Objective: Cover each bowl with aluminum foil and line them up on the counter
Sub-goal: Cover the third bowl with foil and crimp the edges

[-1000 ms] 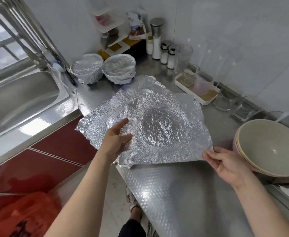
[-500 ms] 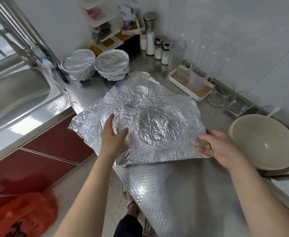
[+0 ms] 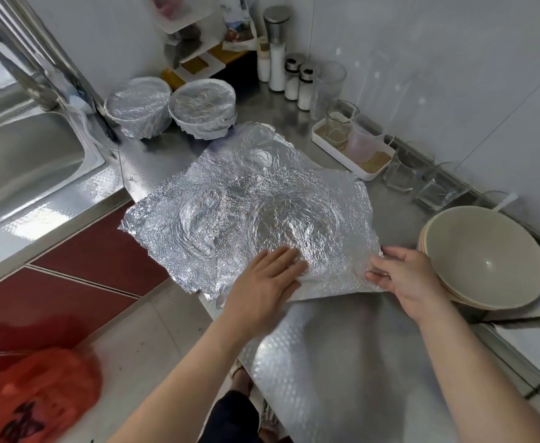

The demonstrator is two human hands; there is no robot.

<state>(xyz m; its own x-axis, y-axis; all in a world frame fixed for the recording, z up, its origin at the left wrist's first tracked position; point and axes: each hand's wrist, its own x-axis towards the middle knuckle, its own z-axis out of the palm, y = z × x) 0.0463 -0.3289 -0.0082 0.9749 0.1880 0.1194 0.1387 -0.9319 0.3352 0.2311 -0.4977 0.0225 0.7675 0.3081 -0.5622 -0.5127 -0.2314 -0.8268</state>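
Crumpled aluminum foil sheets (image 3: 262,212) lie overlapped on the steel counter (image 3: 342,362), with round bowl-shaped dents pressed in them. My left hand (image 3: 262,282) rests flat on the foil's near edge, fingers straight. My right hand (image 3: 403,276) pinches the near right corner of the top sheet. A stack of uncovered beige bowls (image 3: 486,257) sits right beside that hand. Two foil-covered bowls stand side by side at the back, one on the left (image 3: 137,105) and one on the right (image 3: 203,105).
A steel sink (image 3: 22,167) lies to the left. Salt shakers (image 3: 294,79), glass jars and a white tray (image 3: 351,145) line the back wall. Glass dishes (image 3: 435,190) stand behind the bowl stack. A red bag (image 3: 32,401) sits on the floor.
My left hand slid right along the foil's near edge toward my right hand and flattened. My right hand shifted from the corner tip to a pinch on the top sheet.
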